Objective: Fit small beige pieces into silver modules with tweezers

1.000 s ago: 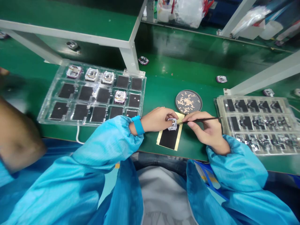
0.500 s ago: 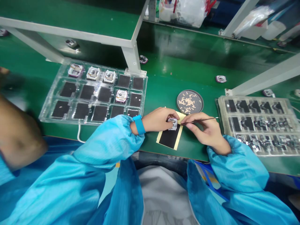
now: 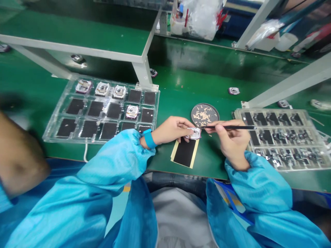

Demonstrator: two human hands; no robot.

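My left hand (image 3: 172, 131), with a blue band at the wrist, pinches a small white and purple housing (image 3: 193, 133) above the upper end of a black sheet with yellow edges (image 3: 184, 152). In my right hand (image 3: 232, 139) is a pair of dark tweezers (image 3: 239, 127), held nearly level, its tip close to the right side of the housing. Just behind the housing stands a round dark dish (image 3: 214, 115) with many small beige pieces. Whether the tweezers' tip grips a piece is too small to tell.
A clear tray (image 3: 49, 132) at the left holds several housings and black pads. Another tray (image 3: 278, 166) with metallic parts lies at the right. White shelf legs (image 3: 143, 74) rise behind; a person's arm (image 3: 20, 151) is at far left.
The housing has been lifted and tilted, and sits nearer the dish. My right hand has turned the tweezers more level. The whole view has shifted slightly.
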